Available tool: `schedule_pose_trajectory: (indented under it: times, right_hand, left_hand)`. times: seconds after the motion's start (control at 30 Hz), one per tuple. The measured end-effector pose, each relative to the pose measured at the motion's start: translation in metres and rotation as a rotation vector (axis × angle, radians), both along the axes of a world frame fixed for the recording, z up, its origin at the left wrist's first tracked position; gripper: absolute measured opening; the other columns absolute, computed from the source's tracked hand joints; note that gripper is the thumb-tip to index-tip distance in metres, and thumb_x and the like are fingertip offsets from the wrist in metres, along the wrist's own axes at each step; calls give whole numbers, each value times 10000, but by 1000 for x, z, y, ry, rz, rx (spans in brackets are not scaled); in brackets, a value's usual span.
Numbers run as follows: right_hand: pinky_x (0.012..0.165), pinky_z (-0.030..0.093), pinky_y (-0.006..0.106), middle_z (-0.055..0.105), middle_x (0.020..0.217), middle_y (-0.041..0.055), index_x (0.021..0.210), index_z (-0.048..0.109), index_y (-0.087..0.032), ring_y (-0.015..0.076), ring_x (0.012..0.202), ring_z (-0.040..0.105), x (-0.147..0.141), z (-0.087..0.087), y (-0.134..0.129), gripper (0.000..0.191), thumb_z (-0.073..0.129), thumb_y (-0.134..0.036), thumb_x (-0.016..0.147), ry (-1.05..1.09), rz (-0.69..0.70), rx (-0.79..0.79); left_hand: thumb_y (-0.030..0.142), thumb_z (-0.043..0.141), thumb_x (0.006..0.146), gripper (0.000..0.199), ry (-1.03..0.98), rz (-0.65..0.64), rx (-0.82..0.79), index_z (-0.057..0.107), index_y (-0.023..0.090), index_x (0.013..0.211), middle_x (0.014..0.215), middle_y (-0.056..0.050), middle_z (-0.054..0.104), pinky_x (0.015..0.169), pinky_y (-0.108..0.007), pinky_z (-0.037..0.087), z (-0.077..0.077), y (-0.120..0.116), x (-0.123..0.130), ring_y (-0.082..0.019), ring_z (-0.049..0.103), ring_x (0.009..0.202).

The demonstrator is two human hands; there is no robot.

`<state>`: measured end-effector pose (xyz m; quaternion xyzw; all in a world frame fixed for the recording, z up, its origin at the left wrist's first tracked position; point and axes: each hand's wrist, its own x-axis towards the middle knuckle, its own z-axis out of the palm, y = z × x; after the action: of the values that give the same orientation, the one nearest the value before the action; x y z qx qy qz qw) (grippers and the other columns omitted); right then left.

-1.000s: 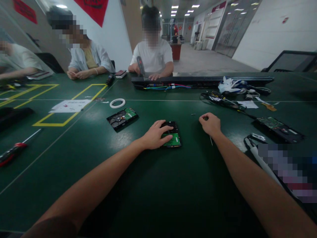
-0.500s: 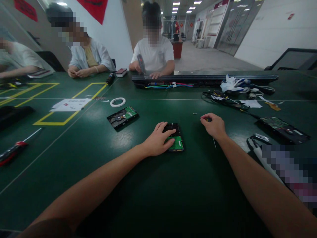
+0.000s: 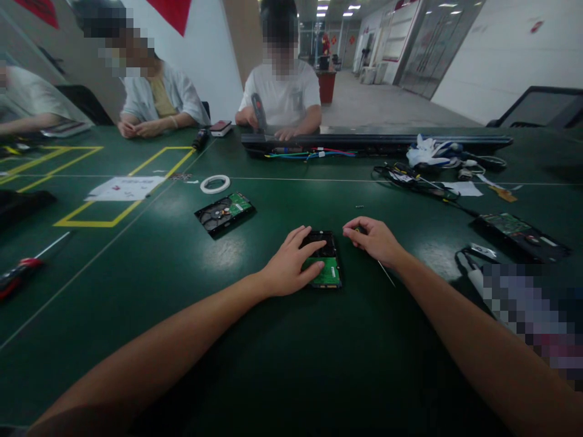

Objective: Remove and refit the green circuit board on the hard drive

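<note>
My left hand (image 3: 289, 264) lies with fingers spread over a hard drive (image 3: 334, 278), a black case with a green circuit board facing up. Its fingertips rest on the drive's top and left side. Just right of the drive, my right hand (image 3: 376, 240) is closed around a small screwdriver (image 3: 386, 273), whose thin shaft sticks out below the palm toward me. Thumb and forefinger are pinched together near the drive; whether they also hold something tiny cannot be made out. A short row of tiny screws (image 3: 359, 206) lies beyond the right hand.
Another hard drive (image 3: 225, 215) and a white ring (image 3: 215, 184) lie to the left. A red-and-black screwdriver (image 3: 22, 273) is far left. Cables (image 3: 410, 179), gloves (image 3: 428, 152) and a third drive (image 3: 519, 237) occupy the right. Across the table, a person holds a power tool (image 3: 258, 111) by a long black bar.
My right hand has moved left toward the hard drive, carrying the screwdriver, whose shaft now slants more. My left hand stays on the drive. The view has shifted slightly.
</note>
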<state>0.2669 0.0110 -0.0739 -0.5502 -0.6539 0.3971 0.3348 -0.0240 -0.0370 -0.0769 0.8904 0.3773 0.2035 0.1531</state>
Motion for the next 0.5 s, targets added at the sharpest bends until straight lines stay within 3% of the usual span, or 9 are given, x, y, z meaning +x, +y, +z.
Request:
schedule_pose_trajectory:
  times: [0.23,0.5]
  right_hand:
    - [549,391,298,632,675,-17,1017,759,-213,134,595,540,-4,5,-13,329,840,-478,840,120,75,-74]
    - [531,338,278,630,677,-19,1015,765,-193,113,590,507,-8,10,-21,331,847,-451,824,184,142,-194]
  left_hand:
    - [514,615,1031,507,15,-191,235,638,192,1423,1572,-170,525,1264,-632,342,8,-20,-1,-376,410,1519]
    - [520,615,1033,479,43,-234,316,685,167,1348,1371,-143,670,1158,-556,438,8,-21,1,-341,563,1323]
